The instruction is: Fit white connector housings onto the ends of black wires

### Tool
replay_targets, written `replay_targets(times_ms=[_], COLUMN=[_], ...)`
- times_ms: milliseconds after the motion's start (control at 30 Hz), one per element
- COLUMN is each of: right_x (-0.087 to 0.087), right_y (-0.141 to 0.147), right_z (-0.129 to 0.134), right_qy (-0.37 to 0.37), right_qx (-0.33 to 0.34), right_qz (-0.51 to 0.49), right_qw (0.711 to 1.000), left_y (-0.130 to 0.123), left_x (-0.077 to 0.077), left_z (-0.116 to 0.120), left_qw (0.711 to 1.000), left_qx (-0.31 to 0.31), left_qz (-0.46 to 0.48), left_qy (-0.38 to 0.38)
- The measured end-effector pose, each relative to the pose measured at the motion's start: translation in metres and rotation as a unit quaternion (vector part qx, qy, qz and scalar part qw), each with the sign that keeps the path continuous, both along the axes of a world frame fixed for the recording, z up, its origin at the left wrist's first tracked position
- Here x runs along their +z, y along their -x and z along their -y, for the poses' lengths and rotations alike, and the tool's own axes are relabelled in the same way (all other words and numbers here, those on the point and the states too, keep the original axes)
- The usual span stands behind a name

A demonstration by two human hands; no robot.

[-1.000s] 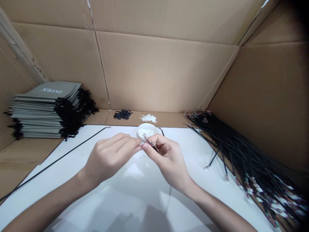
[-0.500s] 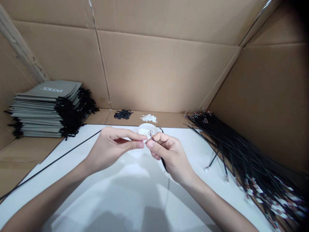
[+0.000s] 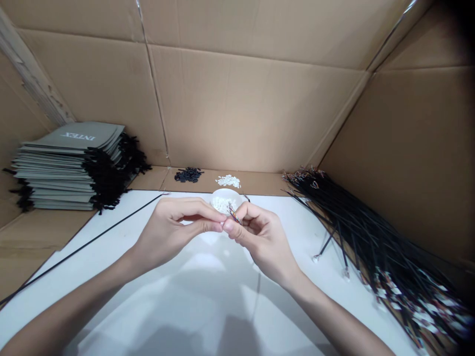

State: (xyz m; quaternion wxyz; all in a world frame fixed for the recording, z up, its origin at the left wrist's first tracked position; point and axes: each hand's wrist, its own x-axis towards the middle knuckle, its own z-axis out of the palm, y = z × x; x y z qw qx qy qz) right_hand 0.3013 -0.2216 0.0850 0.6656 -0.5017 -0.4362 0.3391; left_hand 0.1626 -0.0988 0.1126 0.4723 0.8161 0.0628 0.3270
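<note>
In the middle of the view my left hand [image 3: 180, 225] is closed, thumb and forefinger pinching a small white connector [image 3: 222, 223] that is mostly hidden by the fingertips. My right hand [image 3: 261, 235] is also closed, gripping a cable whose thin coloured wires [image 3: 233, 213] fan out above the thumb. The fingertips of both hands meet, so I cannot tell whether a wire sits inside the connector. Right behind them stands a white bowl [image 3: 227, 193] holding many small white connectors [image 3: 221, 204].
At the left rises a stack of grey INTEX sheets [image 3: 55, 168] with black ties. A single black cable [image 3: 92, 240] lies diagonally on the white table. Black pieces [image 3: 188, 174] and white pieces [image 3: 228, 181] are piled at the back. Many black cables [image 3: 352, 227] lie along the right.
Both hands have shifted slightly, fingertips now closer together and a little lower. The coloured wires have tilted and show more, and the cable's black sheath under the right hand is less visible.
</note>
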Motion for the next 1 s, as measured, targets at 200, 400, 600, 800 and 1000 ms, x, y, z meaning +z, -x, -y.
replay_targets(times_ms=[200, 400, 600, 800, 1000], right_x=[0.004, 0.008, 0.006, 0.005, 0.004], right_y=[0.0, -0.003, -0.006, -0.008, -0.011], right_z=[0.006, 0.005, 0.006, 0.005, 0.005], right_qy=[-0.009, -0.026, -0.06, -0.062, -0.044], right_qx=[-0.041, -0.011, -0.01, -0.026, -0.033], right_qz=[0.077, 0.056, 0.084, 0.13, 0.159], right_qw=[0.996, 0.998, 0.995, 0.989, 0.986], left_y=[0.0, -0.001, -0.001, -0.001, -0.002], left_x=[-0.003, -0.003, -0.005, -0.005, -0.007], left_z=[0.008, 0.006, 0.001, 0.0, -0.002], left_qw=[1.0, 0.997, 0.994, 0.995, 0.998], left_qx=[0.011, 0.007, -0.003, -0.002, -0.015], left_qz=[0.019, -0.007, -0.037, -0.051, -0.044], left_qy=[-0.008, 0.072, 0.102, 0.09, 0.032])
